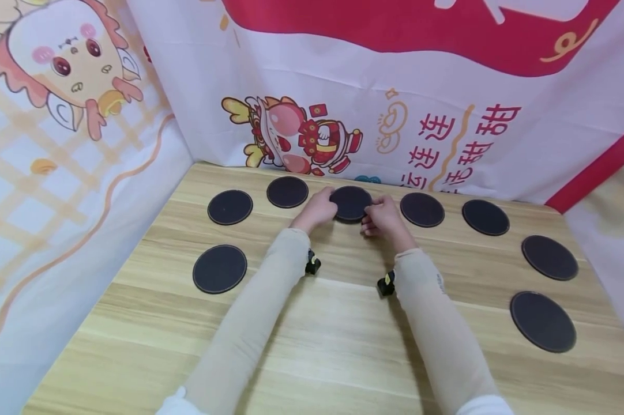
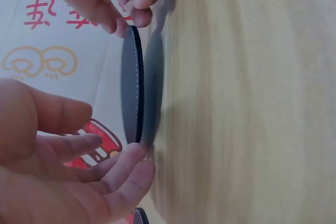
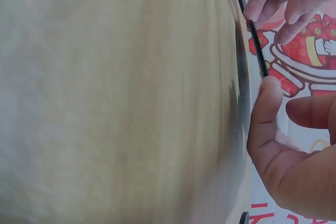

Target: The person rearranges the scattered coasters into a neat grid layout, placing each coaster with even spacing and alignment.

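Out near the far edge of the wooden table (image 1: 338,346), a black disc (image 1: 350,203) is sitting between two hands, and look at the left wrist view: a dark shadow is running along its underside, so the disc is looking slightly raised! On one side the left hand (image 1: 317,208) is touching the rim, its fingers lying loosely extended and a little spread, a fingertip resting against the edge without curling round it. Across from it, the right hand (image 1: 384,219) is touching the opposite side; its fingers are bending, one tip is meeting the rim, and whether they are pinching it, I am not able to tell. Pale sleeves (image 1: 260,305) are covering both forearms, with a small black device (image 1: 313,263) showing at each wrist. Around this pair, more discs are forming an arc: three discs (image 1: 230,207) are lying flat on the left, four discs (image 1: 485,217) on the right. Just beyond, a white cloth (image 1: 187,75) is hanging behind the table, showing red lettering (image 1: 430,127) and a cartoon figure (image 1: 324,144)
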